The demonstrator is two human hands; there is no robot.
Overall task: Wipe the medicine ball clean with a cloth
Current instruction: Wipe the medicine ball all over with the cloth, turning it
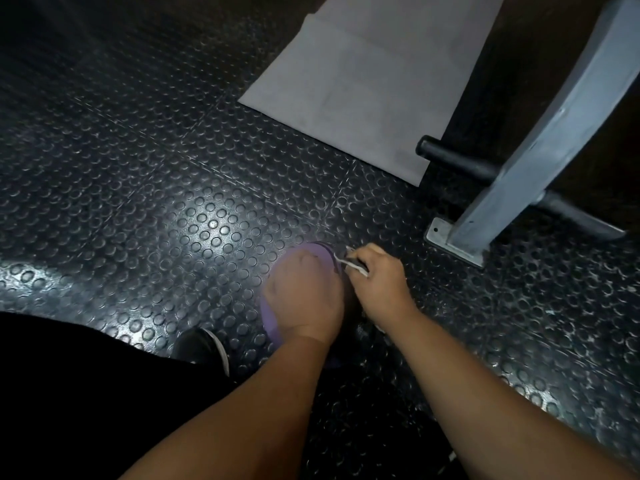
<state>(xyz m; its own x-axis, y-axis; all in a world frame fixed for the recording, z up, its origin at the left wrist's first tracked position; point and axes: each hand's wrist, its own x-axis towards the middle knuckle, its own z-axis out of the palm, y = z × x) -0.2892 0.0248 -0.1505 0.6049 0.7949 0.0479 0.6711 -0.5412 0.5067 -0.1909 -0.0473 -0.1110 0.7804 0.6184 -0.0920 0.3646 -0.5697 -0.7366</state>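
Head view shows wiping under way; how much is left cannot be verified. Your right grip (377, 275) pinches the cloth (355, 265) at the far right edge of the medicine ball (320, 251). Your left grip (304, 292) lies over its top, finger set indeterminable. The ball sits on the studded floor (173, 168), purple; soiling not discernible.

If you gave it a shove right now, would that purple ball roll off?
Probably: the round purple medicine ball sits on flat studded black rubber floor, steadied by the left hand. It likely feels heavy for its size; the studs might slow it.
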